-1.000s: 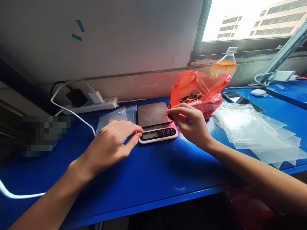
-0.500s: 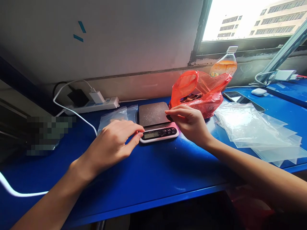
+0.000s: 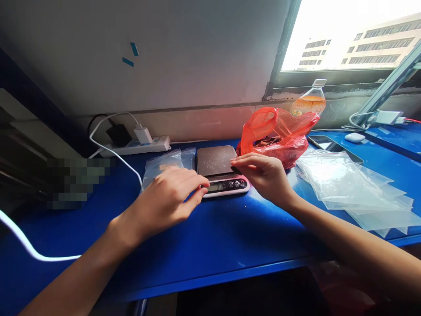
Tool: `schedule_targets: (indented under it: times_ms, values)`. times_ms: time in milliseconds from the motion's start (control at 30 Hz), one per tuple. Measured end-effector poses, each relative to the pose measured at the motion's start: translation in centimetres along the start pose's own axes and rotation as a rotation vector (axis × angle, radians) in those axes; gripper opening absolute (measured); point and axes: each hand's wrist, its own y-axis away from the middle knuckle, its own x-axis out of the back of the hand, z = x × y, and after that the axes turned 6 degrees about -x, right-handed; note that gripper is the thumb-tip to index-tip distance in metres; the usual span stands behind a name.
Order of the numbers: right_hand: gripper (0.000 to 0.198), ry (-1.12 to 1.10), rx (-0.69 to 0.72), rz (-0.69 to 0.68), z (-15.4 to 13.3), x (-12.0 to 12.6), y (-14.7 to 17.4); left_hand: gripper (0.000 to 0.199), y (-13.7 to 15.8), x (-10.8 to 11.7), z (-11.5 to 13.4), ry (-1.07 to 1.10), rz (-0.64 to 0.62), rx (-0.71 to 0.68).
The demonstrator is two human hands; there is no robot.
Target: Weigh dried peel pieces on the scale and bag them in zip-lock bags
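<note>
A digital scale [image 3: 215, 160] with a dark, speckled square pan lies on the blue table, its small display reading 0.0. At the scale's left front corner, the thumb and index finger of my left hand [image 3: 174, 191] close on the edge, partly covering the display; the other fingers are curled. My right hand [image 3: 265, 173] hovers by the right side of the pan, its fingertips pinching a small dark piece [image 3: 233, 168] that is mostly hidden. Just behind this hand stands a red plastic bag [image 3: 289, 151], open at the top, with dark brown pieces [image 3: 267, 141] inside.
Clear zip bags [image 3: 358, 180] are stacked at the right, by a phone [image 3: 332, 147] and a white earbud case [image 3: 354, 138]. More clear bags [image 3: 187, 158] lie left of the scale. A bottle [image 3: 309, 103], a power strip [image 3: 161, 144] and a white cable [image 3: 120, 158] are also around.
The camera view has shifted. My left hand has slid slightly right over the scale's left end. My right hand stays beside the pan with the dark piece.
</note>
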Motion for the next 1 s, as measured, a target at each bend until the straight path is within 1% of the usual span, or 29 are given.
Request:
schedule_targets:
  times_ms: [200, 333, 467, 567, 633, 733, 833, 900, 933, 1000]
  values:
    - [0.011, 0.023, 0.014, -0.011, -0.3, 0.0, 0.1, 0.024, 0.0, 0.1, 0.3, 0.002, -0.02, -0.01]
    - [0.011, -0.031, -0.005, -0.02, -0.3, -0.2, 0.3, 0.024, 0.0, 0.2, 0.3, 0.001, -0.006, -0.023]
    - [0.013, -0.083, -0.033, -0.044, 0.1, -0.5, 0.2, 0.025, 0.2, 0.1, 0.3, -0.003, -0.021, -0.025]
    - [0.016, -0.028, -0.043, -0.045, 0.4, -0.9, -1.1, 0.023, 0.3, -0.1, 0.2, 0.011, -0.049, -0.025]
    - [0.018, 0.052, -0.051, -0.051, 0.5, -1.6, -2.5, 0.021, 0.3, -0.2, 0.1, 0.025, -0.068, -0.016]
    - [0.021, 0.147, -0.028, -0.034, 0.9, -2.8, -4.8, 0.021, 0.1, -0.2, 0.0, 0.035, -0.087, 0.007]
    - [0.02, 0.135, -0.04, -0.017, 1.4, -3.7, -6.0, 0.022, 0.1, -0.2, 0.0, 0.034, -0.099, 0.018]
    - [0.02, 0.126, -0.06, -0.014, 1.7, -3.9, -5.8, 0.022, 0.2, -0.5, -0.1, 0.05, -0.077, 0.034]
    - [0.02, 0.145, -0.053, -0.01, 1.8, -4.0, -5.4, 0.022, 0.2, -0.9, -0.2, 0.073, -0.043, 0.06]
    - [0.02, 0.222, -0.001, -0.009, 1.9, -3.8, -4.5, 0.022, 0.2, -1.8, -1.1, 0.12, 0.07, 0.174]
